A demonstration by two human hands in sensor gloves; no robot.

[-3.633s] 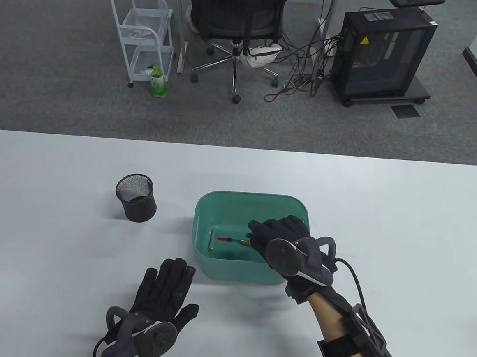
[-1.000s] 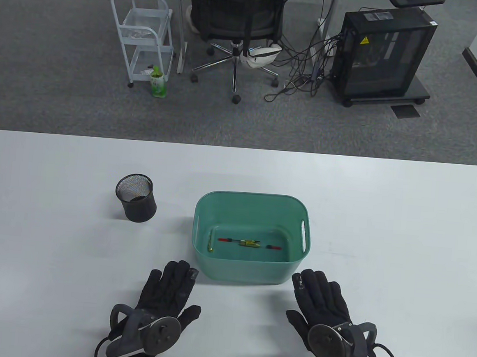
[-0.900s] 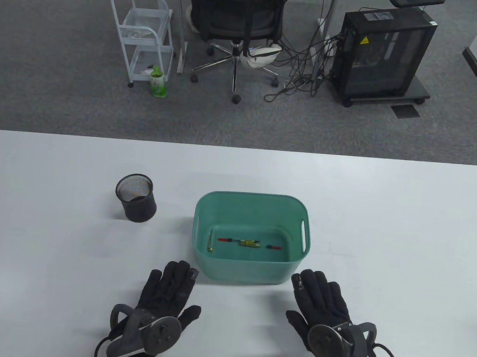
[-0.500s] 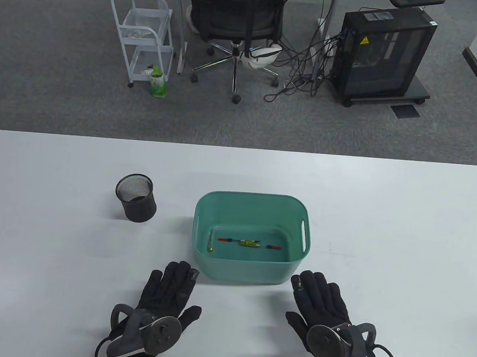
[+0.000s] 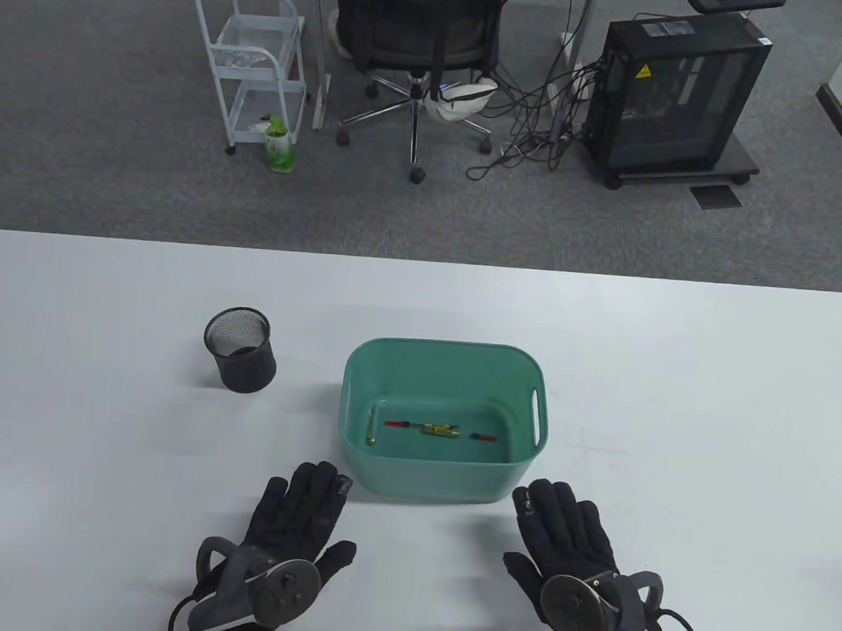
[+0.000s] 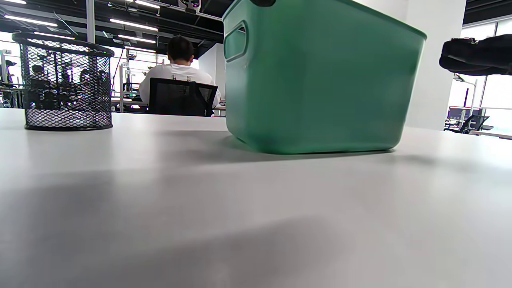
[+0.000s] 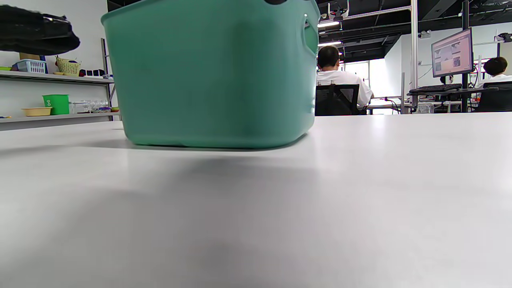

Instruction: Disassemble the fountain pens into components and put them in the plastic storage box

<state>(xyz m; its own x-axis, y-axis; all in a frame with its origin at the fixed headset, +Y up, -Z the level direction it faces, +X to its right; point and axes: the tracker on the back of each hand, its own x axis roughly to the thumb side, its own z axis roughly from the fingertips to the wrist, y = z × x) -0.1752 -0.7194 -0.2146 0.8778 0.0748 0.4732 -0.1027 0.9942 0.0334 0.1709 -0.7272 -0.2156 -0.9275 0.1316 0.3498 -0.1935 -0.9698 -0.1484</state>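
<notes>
Though scattered, four pen parts [image 5: 432, 429].

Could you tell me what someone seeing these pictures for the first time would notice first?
The teal plastic storage box in the middle of the white table catches the eye first, with small red, green and gold pen parts lying on its floor. Next come the left hand and right hand, both gloved in black, flat on the table just in front of the box. A black mesh pen cup stands to the box's left.
</notes>
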